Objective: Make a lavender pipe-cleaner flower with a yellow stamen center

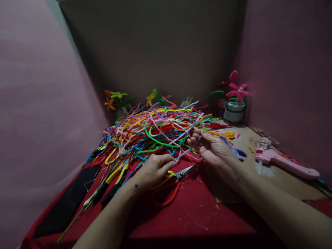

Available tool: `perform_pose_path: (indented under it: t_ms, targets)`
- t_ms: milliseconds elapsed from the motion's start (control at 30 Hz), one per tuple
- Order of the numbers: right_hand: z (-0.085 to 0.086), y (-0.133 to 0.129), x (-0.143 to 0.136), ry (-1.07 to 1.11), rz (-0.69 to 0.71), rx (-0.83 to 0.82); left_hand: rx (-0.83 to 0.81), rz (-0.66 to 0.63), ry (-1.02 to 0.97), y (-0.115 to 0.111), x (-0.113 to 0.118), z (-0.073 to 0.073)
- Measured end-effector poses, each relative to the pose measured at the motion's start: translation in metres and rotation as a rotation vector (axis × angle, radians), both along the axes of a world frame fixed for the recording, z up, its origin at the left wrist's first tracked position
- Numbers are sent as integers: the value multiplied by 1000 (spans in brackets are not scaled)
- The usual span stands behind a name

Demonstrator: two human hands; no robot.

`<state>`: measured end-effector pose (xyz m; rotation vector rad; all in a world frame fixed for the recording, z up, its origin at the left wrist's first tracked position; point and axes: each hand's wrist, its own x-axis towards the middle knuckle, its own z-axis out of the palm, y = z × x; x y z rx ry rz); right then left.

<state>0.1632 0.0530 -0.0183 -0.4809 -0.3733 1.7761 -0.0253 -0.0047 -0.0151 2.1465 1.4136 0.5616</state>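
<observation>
A lavender pipe cleaner point(187, 151) stretches between my two hands, above the red cloth. My left hand point(158, 169) pinches its lower end between thumb and fingers. Higher up and to the right, my right hand point(214, 148) is closed on the other end with curled fingers. Below and beside my left hand lies a pair of scissors point(183, 172) with red and yellow handles, partly hidden by that hand. Just beyond both hands rises a large heap of multicoloured pipe cleaners point(158, 129). Purple fuzzy pieces point(234, 148) lie behind my right hand.
A pink glue gun point(285, 162) rests on a board point(259, 183) at the right. Behind stands a jar point(234, 111) with a pink flower point(238, 91). At the left lie a black phone-like slab point(67, 200) and yellow-black pliers point(118, 176). Walls enclose the table.
</observation>
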Motion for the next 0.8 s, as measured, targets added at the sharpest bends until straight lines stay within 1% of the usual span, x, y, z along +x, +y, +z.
perform_pose_path:
  t_ms: [67, 133, 233, 333, 500, 567, 633, 800]
  targets:
    - [-1, 2, 0, 24, 6, 1, -70, 16, -56, 2, -4, 3]
    - [-2, 4, 1, 41, 5, 3, -104, 23, -82, 3, -6, 5]
    - [-3, 5, 1, 57, -3, 1, -136, -11, -75, 3, -6, 7]
    - [1, 5, 2, 57, 8, -21, -160, -31, -51, 1, -5, 9]
    - [9, 3, 3, 25, 34, -91, -195, -40, -90, 2, -6, 10]
    - [10, 5, 5, 39, 37, -116, -182, -8, -111, 3, -7, 11]
    - [9, 8, 8, 64, 27, -137, -175, 52, -162, 4, -9, 12]
    - [4, 15, 14, 119, -28, -152, -163, 217, -369, 7, -19, 13]
